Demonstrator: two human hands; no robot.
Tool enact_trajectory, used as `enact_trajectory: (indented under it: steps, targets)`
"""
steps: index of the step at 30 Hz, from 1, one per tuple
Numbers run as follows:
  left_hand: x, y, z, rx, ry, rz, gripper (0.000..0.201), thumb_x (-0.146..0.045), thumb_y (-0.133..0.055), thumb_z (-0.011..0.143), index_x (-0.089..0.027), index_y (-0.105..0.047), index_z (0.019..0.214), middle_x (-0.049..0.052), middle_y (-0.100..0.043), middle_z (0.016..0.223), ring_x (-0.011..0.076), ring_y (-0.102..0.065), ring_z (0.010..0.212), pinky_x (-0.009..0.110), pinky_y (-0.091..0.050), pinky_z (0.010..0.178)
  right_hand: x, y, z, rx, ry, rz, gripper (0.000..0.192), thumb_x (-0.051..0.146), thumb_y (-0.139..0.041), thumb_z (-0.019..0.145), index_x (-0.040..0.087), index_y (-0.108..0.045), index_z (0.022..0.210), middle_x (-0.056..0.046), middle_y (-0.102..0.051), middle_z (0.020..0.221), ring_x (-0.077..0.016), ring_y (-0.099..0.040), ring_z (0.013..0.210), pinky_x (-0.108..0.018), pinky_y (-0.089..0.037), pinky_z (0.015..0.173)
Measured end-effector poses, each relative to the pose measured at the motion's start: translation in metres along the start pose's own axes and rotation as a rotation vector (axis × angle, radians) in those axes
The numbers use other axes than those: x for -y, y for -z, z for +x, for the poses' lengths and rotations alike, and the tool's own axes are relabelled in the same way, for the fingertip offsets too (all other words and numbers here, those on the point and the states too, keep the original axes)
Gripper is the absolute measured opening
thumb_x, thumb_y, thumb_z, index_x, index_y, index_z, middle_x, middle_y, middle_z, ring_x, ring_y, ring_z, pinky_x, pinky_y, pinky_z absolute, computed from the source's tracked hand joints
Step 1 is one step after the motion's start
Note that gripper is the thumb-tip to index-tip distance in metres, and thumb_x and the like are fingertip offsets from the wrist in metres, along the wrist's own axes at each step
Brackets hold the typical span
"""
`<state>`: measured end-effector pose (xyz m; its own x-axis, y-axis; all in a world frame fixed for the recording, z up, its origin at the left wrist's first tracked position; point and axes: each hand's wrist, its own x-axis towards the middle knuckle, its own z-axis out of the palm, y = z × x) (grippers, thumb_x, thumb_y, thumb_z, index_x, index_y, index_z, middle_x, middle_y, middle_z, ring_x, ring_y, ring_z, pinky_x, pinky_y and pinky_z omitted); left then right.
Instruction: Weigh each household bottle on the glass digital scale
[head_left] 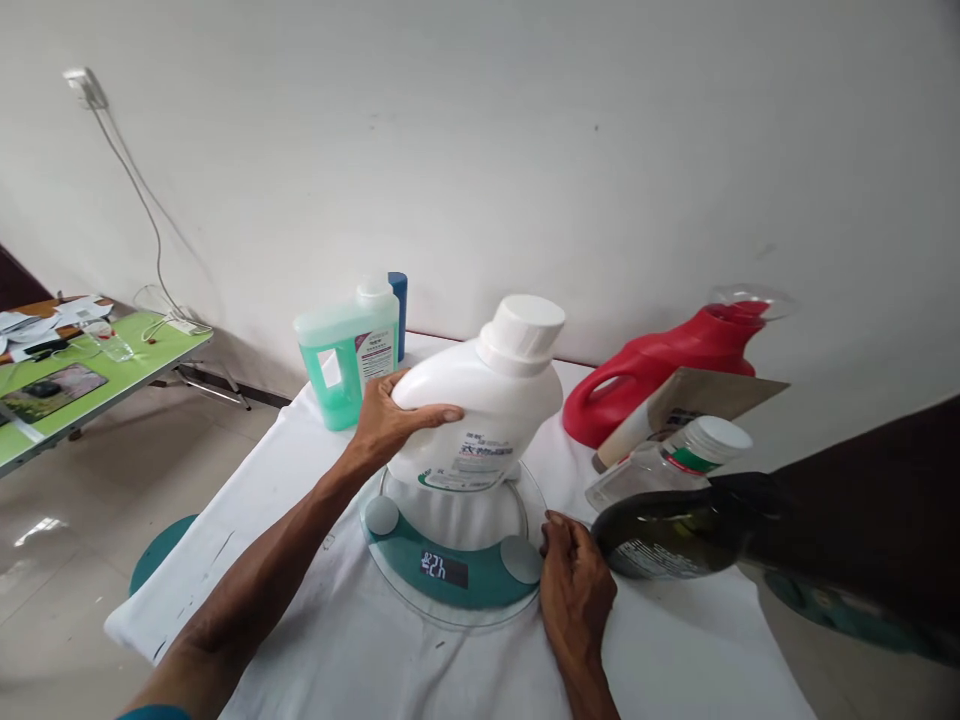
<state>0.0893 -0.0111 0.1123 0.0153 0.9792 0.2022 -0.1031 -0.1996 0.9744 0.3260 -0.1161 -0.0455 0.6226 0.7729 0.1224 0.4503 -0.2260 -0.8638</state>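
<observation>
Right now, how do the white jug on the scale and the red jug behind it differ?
The white jug is tilted on the glass scale, gripped by the left hand; the red jug lies on the white cloth, with no hand on it. The white jug has an opaque white screw cap; the red jug's cap looks clear. The red jug's handle loop shows; none shows on the white jug. Both are opaque plastic jugs.

The white bottle [480,410] looked like matt, smooth plastic. The scale [450,560] had a clear glass plate, glossy, over a teal base. The table cloth [360,640] was white fabric, a little creased. The red jug [660,375] was shiny plastic.
</observation>
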Motion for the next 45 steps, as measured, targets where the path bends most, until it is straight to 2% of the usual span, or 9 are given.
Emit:
enact_trajectory:
  steps: [6, 10, 13, 16, 20, 25, 34, 40, 45]
  targets:
    - [-0.043, -0.019, 0.032, -0.196, -0.169, -0.017, 0.051, -0.057, -0.098, 0.054, -0.018, -0.072, 0.075, 0.004, -0.068, 0.066, 0.0224, -0.071, 0.070, 0.030, -0.056, 0.055, 0.002, -0.001, -0.003, -0.030, 0.011, 0.031, 0.068, 0.073, -0.039, 0.091, 0.015, -0.073, 0.101, -0.022, -0.077, 0.106, -0.0332, -0.069, 0.098, -0.045, -0.051, 0.093]
    - [-0.053, -0.046, 0.062, -0.262, -0.267, -0.026, 0.055, -0.060, -0.098, 0.056, -0.018, -0.071, 0.079, 0.005, -0.070, 0.072, 0.0238, -0.072, 0.077, 0.032, -0.058, 0.062, 0.001, -0.001, -0.005, -0.032, 0.017, 0.030, 0.072, 0.076, -0.037, 0.094, 0.014, -0.074, 0.103, -0.020, -0.077, 0.102, -0.0335, -0.069, 0.099, -0.046, -0.051, 0.095]
    - [-0.040, -0.063, 0.087, -0.295, -0.316, -0.018, 0.055, -0.061, -0.097, 0.058, -0.018, -0.071, 0.082, 0.005, -0.072, 0.080, 0.0239, -0.072, 0.082, 0.034, -0.058, 0.067, 0.000, 0.000, -0.006, -0.037, 0.033, 0.030, 0.075, 0.078, -0.036, 0.096, 0.014, -0.074, 0.104, -0.020, -0.076, 0.101, -0.0336, -0.070, 0.099, -0.046, -0.051, 0.094]
    - [-0.016, -0.071, 0.114, -0.349, -0.345, 0.042, 0.053, -0.060, -0.095, 0.062, -0.019, -0.071, 0.082, 0.004, -0.071, 0.080, 0.0224, -0.071, 0.081, 0.033, -0.057, 0.068, -0.002, 0.001, -0.006, -0.035, 0.030, 0.041, 0.077, 0.080, -0.035, 0.097, 0.014, -0.074, 0.105, -0.020, -0.076, 0.102, -0.0334, -0.070, 0.099, -0.045, -0.052, 0.093]
    - [0.015, -0.075, 0.145, -0.439, -0.353, 0.121, 0.051, -0.060, -0.095, 0.063, -0.019, -0.068, 0.078, 0.003, -0.069, 0.077, 0.0211, -0.069, 0.076, 0.033, -0.055, 0.066, -0.005, 0.002, -0.006, -0.013, 0.005, 0.056, 0.076, 0.081, -0.037, 0.097, 0.015, -0.073, 0.108, -0.019, -0.076, 0.105, -0.0337, -0.071, 0.101, -0.045, -0.052, 0.094]
    - [0.041, -0.073, 0.173, -0.513, -0.357, 0.197, 0.052, -0.062, -0.094, 0.063, -0.020, -0.065, 0.074, 0.003, -0.068, 0.075, 0.0216, -0.068, 0.074, 0.035, -0.054, 0.066, -0.006, 0.003, -0.007, -0.003, -0.058, 0.046, 0.072, 0.077, -0.039, 0.096, 0.015, -0.074, 0.110, -0.019, -0.077, 0.109, -0.0351, -0.070, 0.107, -0.047, -0.052, 0.098]
    - [0.074, -0.060, 0.186, -0.582, -0.268, 0.245, 0.046, -0.058, -0.094, 0.066, -0.023, -0.067, 0.079, 0.003, -0.074, 0.080, 0.0228, -0.068, 0.075, 0.041, -0.060, 0.072, 0.001, 0.005, -0.008, -0.003, -0.076, 0.059, 0.068, 0.074, -0.042, 0.097, 0.016, -0.074, 0.108, -0.017, -0.077, 0.105, -0.0333, -0.071, 0.103, -0.045, -0.052, 0.095]
    - [0.080, -0.052, 0.192, -0.591, -0.272, 0.246, 0.048, -0.061, -0.091, 0.070, -0.022, -0.064, 0.079, 0.003, -0.073, 0.082, 0.0222, -0.069, 0.082, 0.038, -0.058, 0.077, 0.004, 0.005, -0.010, -0.021, -0.063, 0.067, 0.065, 0.073, -0.042, 0.100, 0.017, -0.073, 0.108, -0.016, -0.077, 0.104, -0.0309, -0.071, 0.099, -0.043, -0.052, 0.091]
    - [0.082, -0.053, 0.188, -0.569, -0.251, 0.211, 0.057, -0.068, -0.089, 0.069, -0.023, -0.058, 0.083, 0.004, -0.071, 0.089, 0.0252, -0.070, 0.099, 0.037, -0.056, 0.083, 0.006, 0.003, -0.010, -0.041, -0.038, 0.087, 0.061, 0.069, -0.041, 0.102, 0.018, -0.073, 0.106, -0.015, -0.077, 0.104, -0.0293, -0.070, 0.096, -0.041, -0.052, 0.089]
